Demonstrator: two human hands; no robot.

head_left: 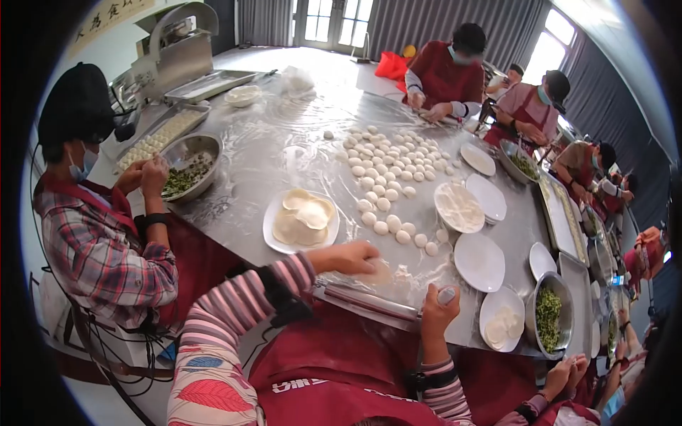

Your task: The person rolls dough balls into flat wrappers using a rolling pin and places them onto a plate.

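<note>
My left hand is closed at the edge of a thin, pale dough wrapper by the near edge of the metal table. In my right hand, fingers wrap round a rolling pin; just its pale rounded end shows. Loose flour and dough scraps lie between my hands. Beyond my left hand, a white plate bears a stack of rolled wrappers. Many small dough balls spread across the floured table ahead.
White plates stand to the right, with a steel bowl of green filling. At left, a person works beside another filling bowl. Several people work along the far and right sides, including one in a red apron.
</note>
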